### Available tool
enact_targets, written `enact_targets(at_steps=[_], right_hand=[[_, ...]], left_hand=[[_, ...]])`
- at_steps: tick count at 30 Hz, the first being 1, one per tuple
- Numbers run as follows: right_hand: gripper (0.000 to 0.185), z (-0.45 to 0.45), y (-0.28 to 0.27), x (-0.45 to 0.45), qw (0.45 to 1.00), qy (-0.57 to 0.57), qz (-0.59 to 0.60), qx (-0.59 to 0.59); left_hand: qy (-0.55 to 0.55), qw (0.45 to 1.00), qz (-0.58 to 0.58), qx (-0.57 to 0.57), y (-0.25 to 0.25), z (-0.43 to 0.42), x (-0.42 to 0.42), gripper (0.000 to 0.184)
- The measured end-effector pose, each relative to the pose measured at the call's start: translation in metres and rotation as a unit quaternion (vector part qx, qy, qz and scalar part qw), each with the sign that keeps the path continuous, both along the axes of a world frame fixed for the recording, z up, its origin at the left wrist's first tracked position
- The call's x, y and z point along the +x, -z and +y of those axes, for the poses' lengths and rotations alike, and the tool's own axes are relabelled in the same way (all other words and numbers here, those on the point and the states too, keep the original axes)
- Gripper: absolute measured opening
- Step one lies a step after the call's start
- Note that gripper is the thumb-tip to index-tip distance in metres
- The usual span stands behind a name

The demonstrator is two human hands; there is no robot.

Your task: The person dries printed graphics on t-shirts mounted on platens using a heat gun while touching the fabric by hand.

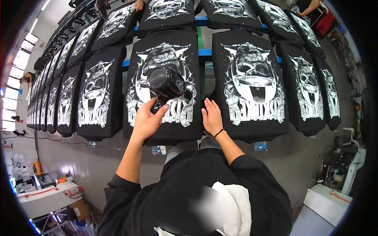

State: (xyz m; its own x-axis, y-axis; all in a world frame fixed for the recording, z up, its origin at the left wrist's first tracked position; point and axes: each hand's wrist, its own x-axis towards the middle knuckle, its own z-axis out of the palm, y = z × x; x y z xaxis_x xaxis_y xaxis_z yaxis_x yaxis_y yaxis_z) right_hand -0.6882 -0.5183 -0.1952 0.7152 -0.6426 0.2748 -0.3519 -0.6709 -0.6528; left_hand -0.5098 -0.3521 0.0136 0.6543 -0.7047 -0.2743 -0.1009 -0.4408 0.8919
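My left hand (148, 121) is closed around the handle of what looks like a black hair dryer (167, 82), its round ribbed end facing up. The dryer is over a black T-shirt (163, 131) with a white and grey print, stretched flat on a board, and covers part of the design. My right hand (213, 117), with a dark band at the wrist, is open with fingers extended. It lies at the gap between this shirt and a matching black T-shirt (258, 131) on the right; whether it presses on either edge I cannot tell.
More printed black shirts (95, 92) line both sides and a second row behind, joined by blue bars (205, 52). Another person's hand (139, 5) shows at the top, and another person's arm (311, 8) at upper right. A white cabinet (327, 202) stands at lower right.
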Motion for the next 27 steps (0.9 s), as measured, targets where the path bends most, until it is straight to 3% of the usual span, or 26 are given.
enact_targets(at_steps=[5, 12, 15, 18, 27], right_hand=[[0.041, -0.010, -0.009, -0.003, 1.000, -0.011, -0.025, -0.007], [0.039, -0.011, -0.015, -0.010, 0.999, -0.023, -0.024, -0.017], [0.038, -0.005, -0.015, -0.008, 0.999, -0.021, -0.029, -0.016], [0.037, 0.013, -0.014, -0.012, 0.999, -0.021, -0.030, -0.012], [0.034, 0.040, -0.036, -0.052, 1.000, 0.021, -0.014, -0.018]], left_hand=[[0.024, 1.000, -0.015, 0.014, -0.007, -0.009, -0.006, 0.046], [0.038, 0.995, 0.060, 0.077, -0.038, 0.036, -0.023, 0.039], [0.007, 0.997, -0.001, 0.080, -0.032, 0.043, -0.015, 0.042], [0.001, 0.997, -0.079, 0.012, -0.018, 0.035, 0.002, 0.039], [0.030, 0.998, -0.010, 0.054, -0.032, 0.088, 0.006, 0.048]])
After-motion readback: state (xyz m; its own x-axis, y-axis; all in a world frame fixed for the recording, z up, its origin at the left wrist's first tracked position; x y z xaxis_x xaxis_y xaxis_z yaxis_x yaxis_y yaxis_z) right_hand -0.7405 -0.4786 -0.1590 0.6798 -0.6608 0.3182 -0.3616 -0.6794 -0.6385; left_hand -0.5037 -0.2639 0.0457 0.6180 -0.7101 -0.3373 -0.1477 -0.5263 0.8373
